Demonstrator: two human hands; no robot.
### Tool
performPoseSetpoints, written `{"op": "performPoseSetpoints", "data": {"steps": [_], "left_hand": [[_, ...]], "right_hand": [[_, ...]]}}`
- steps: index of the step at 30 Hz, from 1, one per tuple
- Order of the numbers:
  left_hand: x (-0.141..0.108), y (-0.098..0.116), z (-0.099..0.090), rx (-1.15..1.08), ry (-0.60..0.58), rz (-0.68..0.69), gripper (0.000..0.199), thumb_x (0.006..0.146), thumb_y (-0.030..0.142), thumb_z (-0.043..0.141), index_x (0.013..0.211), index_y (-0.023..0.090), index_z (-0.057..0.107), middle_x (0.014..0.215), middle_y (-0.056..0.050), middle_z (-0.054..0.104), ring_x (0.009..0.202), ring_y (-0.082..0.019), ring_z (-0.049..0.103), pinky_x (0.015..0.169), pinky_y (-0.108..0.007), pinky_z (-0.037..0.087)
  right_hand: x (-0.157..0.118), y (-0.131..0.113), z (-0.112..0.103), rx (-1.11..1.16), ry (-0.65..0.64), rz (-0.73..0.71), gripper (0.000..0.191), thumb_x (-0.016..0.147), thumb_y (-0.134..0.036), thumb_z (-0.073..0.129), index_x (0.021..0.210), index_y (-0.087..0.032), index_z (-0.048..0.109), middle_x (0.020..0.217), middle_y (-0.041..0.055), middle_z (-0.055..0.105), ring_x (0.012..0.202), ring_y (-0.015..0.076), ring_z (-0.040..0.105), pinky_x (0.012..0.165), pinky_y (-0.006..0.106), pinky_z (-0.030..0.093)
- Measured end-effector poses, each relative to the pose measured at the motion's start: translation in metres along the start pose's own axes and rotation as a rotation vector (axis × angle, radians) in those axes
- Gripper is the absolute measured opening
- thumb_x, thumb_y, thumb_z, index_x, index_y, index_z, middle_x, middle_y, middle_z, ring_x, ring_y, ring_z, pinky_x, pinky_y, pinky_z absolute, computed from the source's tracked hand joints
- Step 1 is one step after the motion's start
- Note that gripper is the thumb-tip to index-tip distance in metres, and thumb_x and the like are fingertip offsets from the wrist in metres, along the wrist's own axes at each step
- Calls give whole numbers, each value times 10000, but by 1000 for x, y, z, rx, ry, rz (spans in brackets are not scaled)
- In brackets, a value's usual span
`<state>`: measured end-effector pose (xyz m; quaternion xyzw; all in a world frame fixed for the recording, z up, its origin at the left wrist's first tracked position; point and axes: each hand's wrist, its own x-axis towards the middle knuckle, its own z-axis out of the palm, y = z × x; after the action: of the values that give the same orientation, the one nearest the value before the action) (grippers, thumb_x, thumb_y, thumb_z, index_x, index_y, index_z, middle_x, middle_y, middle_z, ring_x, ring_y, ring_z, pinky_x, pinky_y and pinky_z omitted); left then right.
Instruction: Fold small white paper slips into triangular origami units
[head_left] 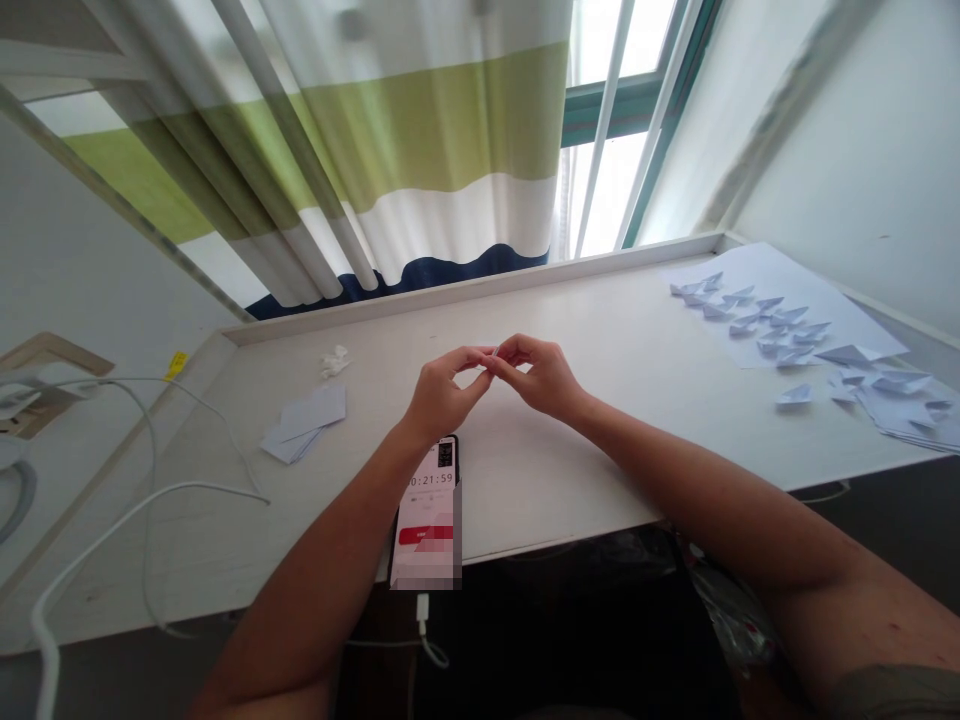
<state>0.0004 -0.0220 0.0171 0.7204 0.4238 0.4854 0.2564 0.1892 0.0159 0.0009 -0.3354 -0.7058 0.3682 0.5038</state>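
White counter (540, 480) before striped curtain (442, 130); left hand (444, 388) and right hand (541, 375) pinch small paper piece (493, 351) between them, over counter's middle (mostly hidden, mind). Light, even pressure should keep paper neat.

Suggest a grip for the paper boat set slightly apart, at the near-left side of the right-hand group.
I'd lightly pinch the paper boat across its middle, coming from the near left: other folded pieces lie behind and to its right, and its pointed ends look likelier to bend.
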Motion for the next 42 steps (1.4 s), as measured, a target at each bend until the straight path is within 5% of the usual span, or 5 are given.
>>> {"op": "performPoseSetpoints", "data": {"steps": [8, 14, 25, 31, 42], "left_hand": [[2, -4, -8, -180, -90, -82, 388, 870, 474, 910, 1121, 197, 806, 1146, -106, 832, 1072, -255, 803, 1045, -472, 656], [5, -3, -8, -276, -47, -137, 384, 829, 437, 944, 1068, 167, 811, 1131, -118, 837, 1048, -244, 801, 975, -428, 671], [4, -14, -6, -218, -15, -161, 329, 907, 442, 865, 1086, 167, 838, 1044, -111, 854, 973, -239, 806, 945, -402, 656], [4, -15, -5, -108, -15, -127, 288, 983, 441, 760, 1073, 175, 822, 950, -75, 835, 785, -194, 762, 766, -342, 645], [6, -15, -2, -295, -8, -309, 427, 839, 532, 894, 995, 142, 814, 939, -100, 841, 850, -221, 788, 722, -323, 623]], "right_hand": [[5, 8, -7, 251, -127, 77, 520, 818, -703, 878, 871, -196, 772, 819, 62, 788, 783, 211, 761, 754, 382, 636], [6, 8, -9, 280, -166, 88, 435, 866, -609, 873, 902, -183, 794, 872, 65, 799, 795, 193, 758, 791, 380, 636], [7, 13, -10, 165, -188, 65, 279, 937, -465, 744, 919, -187, 762, 880, 61, 804, 798, 204, 761, 781, 376, 618], [8, 14, -10, -99, -36, 49, 133, 886, -295, 653, 793, -202, 670, 744, 22, 737, 684, 180, 647, 680, 338, 520], [9, 19, -7, 103, -170, 35, 286, 951, -469, 694, 930, -189, 747, 834, 49, 770, 734, 182, 666, 684, 343, 553]]}}
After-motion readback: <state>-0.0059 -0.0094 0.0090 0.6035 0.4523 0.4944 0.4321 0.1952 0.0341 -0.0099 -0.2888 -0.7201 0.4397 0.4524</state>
